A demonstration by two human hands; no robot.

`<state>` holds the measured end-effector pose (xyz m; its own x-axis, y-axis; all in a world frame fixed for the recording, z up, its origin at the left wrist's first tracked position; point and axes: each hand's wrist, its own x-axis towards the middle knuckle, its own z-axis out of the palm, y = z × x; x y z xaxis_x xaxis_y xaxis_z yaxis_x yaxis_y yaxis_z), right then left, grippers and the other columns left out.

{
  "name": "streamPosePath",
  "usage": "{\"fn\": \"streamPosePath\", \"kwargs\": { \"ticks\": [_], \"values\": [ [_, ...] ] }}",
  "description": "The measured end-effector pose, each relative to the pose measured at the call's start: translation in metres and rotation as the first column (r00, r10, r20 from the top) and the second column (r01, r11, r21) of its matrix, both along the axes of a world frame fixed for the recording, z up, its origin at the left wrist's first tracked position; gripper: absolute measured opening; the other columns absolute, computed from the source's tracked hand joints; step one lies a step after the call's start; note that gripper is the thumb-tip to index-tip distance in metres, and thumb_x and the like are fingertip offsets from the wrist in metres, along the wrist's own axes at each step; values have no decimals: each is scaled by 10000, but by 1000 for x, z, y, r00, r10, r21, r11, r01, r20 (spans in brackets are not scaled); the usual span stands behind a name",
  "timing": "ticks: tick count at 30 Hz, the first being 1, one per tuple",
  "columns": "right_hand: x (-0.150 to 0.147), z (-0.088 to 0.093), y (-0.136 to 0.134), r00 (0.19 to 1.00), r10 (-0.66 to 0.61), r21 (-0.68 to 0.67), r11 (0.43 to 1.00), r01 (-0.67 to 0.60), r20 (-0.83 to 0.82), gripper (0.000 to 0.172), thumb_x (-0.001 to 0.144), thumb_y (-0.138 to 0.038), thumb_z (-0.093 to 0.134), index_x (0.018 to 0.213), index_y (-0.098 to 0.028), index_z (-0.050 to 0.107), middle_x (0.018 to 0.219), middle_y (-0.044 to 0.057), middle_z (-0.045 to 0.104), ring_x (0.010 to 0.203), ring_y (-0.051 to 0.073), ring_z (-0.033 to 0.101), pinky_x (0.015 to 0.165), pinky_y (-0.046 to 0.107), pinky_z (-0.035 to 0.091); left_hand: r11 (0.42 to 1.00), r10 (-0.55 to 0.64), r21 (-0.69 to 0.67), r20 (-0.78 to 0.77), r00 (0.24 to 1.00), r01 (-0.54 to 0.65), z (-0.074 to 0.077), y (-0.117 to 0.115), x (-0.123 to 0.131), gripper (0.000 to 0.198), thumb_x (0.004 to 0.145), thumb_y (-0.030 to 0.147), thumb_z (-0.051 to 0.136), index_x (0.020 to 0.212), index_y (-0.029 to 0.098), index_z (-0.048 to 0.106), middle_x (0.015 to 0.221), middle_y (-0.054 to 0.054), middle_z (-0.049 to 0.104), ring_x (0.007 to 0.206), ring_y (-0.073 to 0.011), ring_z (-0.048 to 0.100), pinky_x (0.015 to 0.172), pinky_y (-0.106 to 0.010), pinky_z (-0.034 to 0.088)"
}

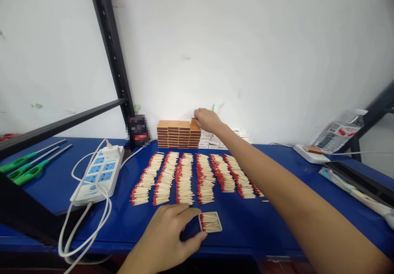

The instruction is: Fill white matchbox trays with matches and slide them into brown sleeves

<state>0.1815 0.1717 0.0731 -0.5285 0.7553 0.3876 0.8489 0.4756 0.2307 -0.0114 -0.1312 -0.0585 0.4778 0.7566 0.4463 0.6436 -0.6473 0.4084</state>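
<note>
My left hand [174, 233] is at the table's front, its thumb and index finger at the left corners of a small white matchbox tray [220, 221]. Red-headed matches [211, 222] lie inside the tray. My right hand [208, 120] reaches to the back, its fingers closed on an orange-brown matchbox sleeve [195, 125] at the right end of a stack. The stack of matchbox sleeves [174, 135] stands in several layers against the wall. White trays [212, 141] are piled to its right, partly behind my forearm. Rows of loose matches [184, 177] lie between stack and hands.
A white power strip [103, 173] with looped cables stands at left, beside green-handled tools [33, 165]. A black metal post [112, 44] rises behind. On the right are a plastic bottle [341, 130], a white adapter [310, 154] and a long black object [360, 183].
</note>
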Motion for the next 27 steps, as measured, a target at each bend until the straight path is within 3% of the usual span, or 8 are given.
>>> {"fn": "streamPosePath", "kwargs": {
  "ticks": [7,12,17,22,27],
  "values": [
    [6,9,-2,1000,5,-11,1000,-6,-14,275,1031,-94,510,1272,-134,636,1219,206,735,1076,305,667,843,370,498,1000,6,11,-3,1000,-6,0,0,0,273,921,322,791,1185,250,785,793,-1,736,641,-176,673,609,-301,471],
    [15,8,-2,1000,4,-47,999,-5,-11,232,1040,-231,643,1246,-132,684,1300,177,709,1178,290,666,961,408,560,1000,-3,17,0,1000,3,-2,1,0,291,927,318,783,1209,247,775,843,-10,765,665,-178,691,639,-302,503],
    [17,3,1,999,-30,-83,996,26,-44,402,1045,-406,703,1386,-197,655,1395,114,670,1162,263,702,973,491,621,1000,6,19,-7,1000,-6,-3,1,-1,291,934,333,779,1213,251,771,815,-3,744,673,-185,692,633,-309,490],
    [14,2,-3,996,-31,-108,994,22,-85,391,1046,-392,702,1374,-185,659,1375,121,680,1150,263,705,966,480,621,1000,12,7,-14,1000,-12,-2,1,0,284,938,325,776,1213,254,773,790,0,729,663,-185,683,621,-306,477],
    [20,22,-30,990,19,-71,997,-30,-141,244,1042,-193,653,1277,-151,707,1257,174,766,1119,294,707,920,405,559,1000,3,6,-14,1000,-3,-1,1,0,284,942,329,777,1211,241,781,807,-15,741,661,-185,689,626,-304,492]
  ]
}}
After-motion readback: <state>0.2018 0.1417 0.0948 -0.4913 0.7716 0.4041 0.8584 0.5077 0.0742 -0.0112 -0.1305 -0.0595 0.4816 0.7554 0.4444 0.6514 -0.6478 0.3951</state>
